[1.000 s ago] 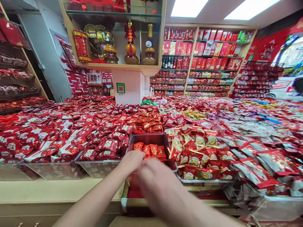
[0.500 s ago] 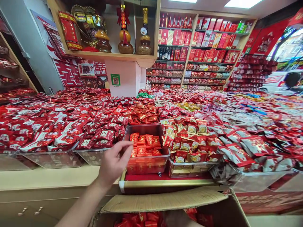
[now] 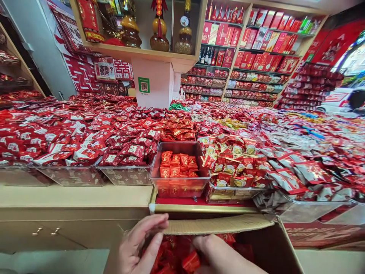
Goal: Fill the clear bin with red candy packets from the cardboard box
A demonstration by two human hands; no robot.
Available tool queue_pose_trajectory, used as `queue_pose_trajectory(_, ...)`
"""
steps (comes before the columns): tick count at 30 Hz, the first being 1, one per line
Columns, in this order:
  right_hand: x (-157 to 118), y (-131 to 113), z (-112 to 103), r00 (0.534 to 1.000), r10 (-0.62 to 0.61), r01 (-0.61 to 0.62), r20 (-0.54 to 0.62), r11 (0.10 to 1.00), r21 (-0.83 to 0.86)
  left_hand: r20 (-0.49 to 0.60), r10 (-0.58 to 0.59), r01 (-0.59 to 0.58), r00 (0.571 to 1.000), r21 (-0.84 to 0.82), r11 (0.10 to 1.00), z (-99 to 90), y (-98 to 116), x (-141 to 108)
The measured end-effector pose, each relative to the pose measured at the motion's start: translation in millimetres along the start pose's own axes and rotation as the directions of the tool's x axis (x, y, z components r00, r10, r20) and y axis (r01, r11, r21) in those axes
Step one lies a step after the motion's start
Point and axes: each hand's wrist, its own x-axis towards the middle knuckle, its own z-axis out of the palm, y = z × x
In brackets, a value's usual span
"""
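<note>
My left hand (image 3: 144,245) is over the left side of an open cardboard box (image 3: 285,253), its thumb and fingers apart and nothing seen between them. Inside the box, my right hand (image 3: 218,253) closes around a small red packet (image 3: 191,262); its fingertips are partly hidden. More red packets (image 3: 228,238) lie in the box around both hands. Just beyond the box, a clear plastic bin (image 3: 179,185) holds similar red packets (image 3: 174,169) stacked in rows, below its rim.
Right of that bin stands a bin of durian-print packets (image 3: 234,169). Dark red packets (image 3: 134,150) fill a bin on the left. A gold-edged ledge (image 3: 199,208) runs between bins and box. Overhead, a display cabinet (image 3: 159,53) juts out.
My left hand has come down from beside the clear bin to the cardboard box. My right hand stays in the box and shows more. The view has tipped down slightly.
</note>
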Motion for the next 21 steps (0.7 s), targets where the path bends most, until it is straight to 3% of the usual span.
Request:
queue_pose_trajectory(2, -11.7, -22.7, -3.4, 0.998, 0.022, -0.039, 0.055, 0.948, 0.317, 0.090, -0.118, 0.126, 0.989, -0.090, 0.988, 8.3, 9.2, -1.5)
queue_pose_trajectory(4, -17.0, -41.1, -7.4, 1.000, 0.016, -0.014, 0.001, 0.788, 0.616, 0.199, -0.221, 0.261, 0.955, -0.199, 0.945, 18.2, 16.3, -3.9)
queue_pose_trajectory(6, -17.0, -52.4, -13.5, 0.996, 0.023, 0.046, -0.083, 0.665, 0.745, 0.313, -0.273, 0.366, 0.910, -0.295, 0.883, 27.5, 20.1, -5.8)
queue_pose_trajectory(10, -11.3, -54.4, -25.4, 0.984, 0.040, 0.108, -0.171, 0.629, 0.769, 0.393, -0.333, 0.455, 0.857, -0.273, 0.848, 39.7, 20.1, -5.8)
queue_pose_trajectory(15, -13.2, -46.5, -28.8, 0.975, 0.080, 0.113, -0.207, 0.625, 0.772, 0.339, -0.361, 0.457, 0.869, -0.271, 0.847, 44.6, 18.2, -4.7)
queue_pose_trajectory(18, -24.4, -47.1, -29.3, 0.987, 0.060, 0.061, -0.151, 0.725, 0.686, 0.260, -0.329, 0.392, 0.908, -0.244, 0.887, 43.2, 17.3, -5.4)
queue_pose_trajectory(21, -35.0, -46.8, -26.1, 0.996, -0.056, 0.079, -0.064, 0.883, 0.463, 0.238, -0.214, 0.250, 0.947, -0.131, 0.959, 41.3, 14.8, -6.4)
